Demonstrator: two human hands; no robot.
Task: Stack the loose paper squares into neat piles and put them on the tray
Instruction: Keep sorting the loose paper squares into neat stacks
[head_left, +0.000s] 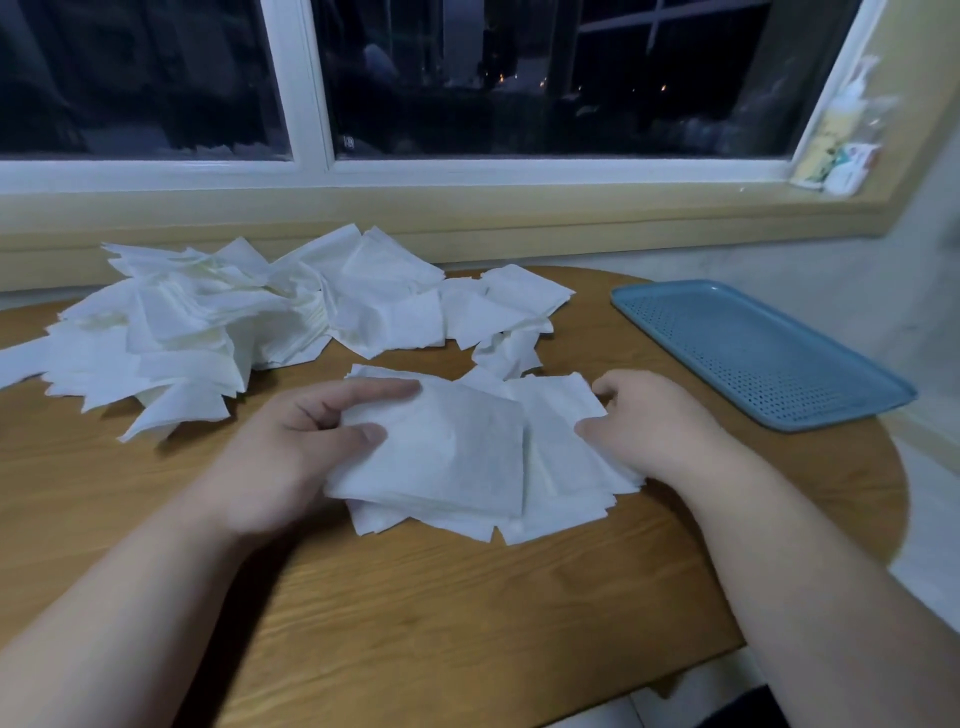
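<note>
Wooden table (415, 597) under dark window (519, 78): loose squares (218, 322) heaped, blue tray (758, 353) bare, left hand (291, 452) and right hand (660, 426) gripping a rough pile (467, 457).

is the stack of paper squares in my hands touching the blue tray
Apart. The head view shows bare wooden table between the stack of paper squares and the blue tray.

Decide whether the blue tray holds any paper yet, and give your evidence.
Empty. The blue tray shows only its bare perforated floor; all paper squares lie on the table.
</note>
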